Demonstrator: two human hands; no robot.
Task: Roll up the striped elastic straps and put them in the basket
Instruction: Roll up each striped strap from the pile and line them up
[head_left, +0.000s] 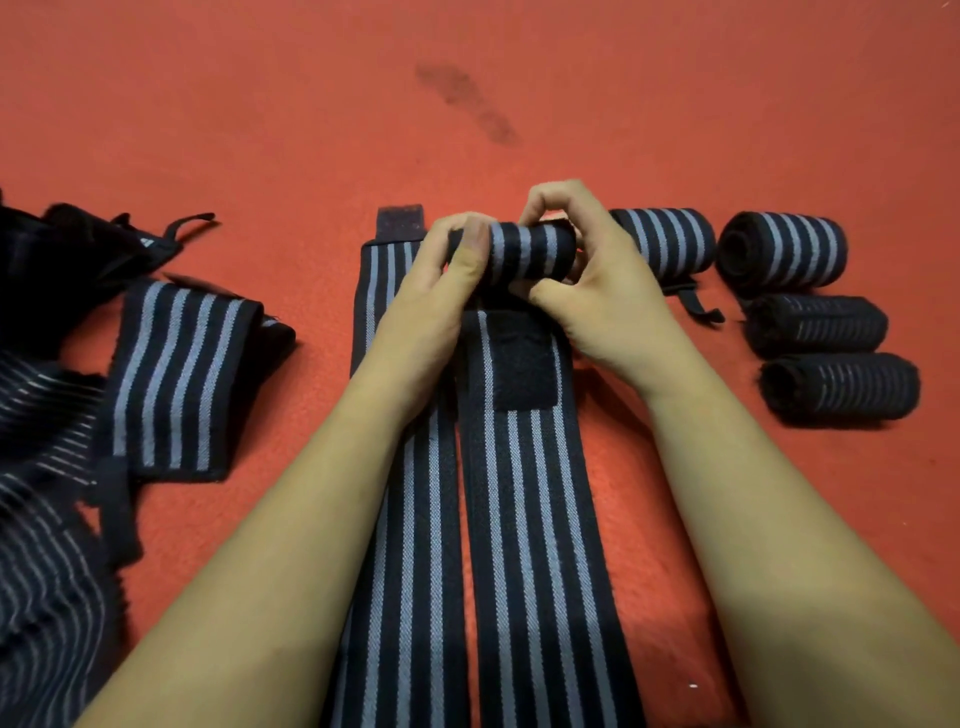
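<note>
Two hands are closed around the rolled end of a striped strap, which is held low over the red surface at the middle of the view. The roll's long axis runs left to right, while the unrolled length of the strap is laid straight from the roll toward the viewer, its grey stripes following that line. The left hand is curled round the roll's left end, with the thumb pressed on the top. The right hand is pinching the right end, with fingers arched over it and the thumb tucked along the near side. A dark fastening patch is seen on the strap just below the hands. A second strap is laid flat just beside the first on its left, parallel to it and partly covered by the left forearm, with a dark tab at its far end. Four finished rolls are set to the right of the right hand, each with its axis left to right. A heap of loose straps is piled at the left edge, well apart from the hands.
</note>
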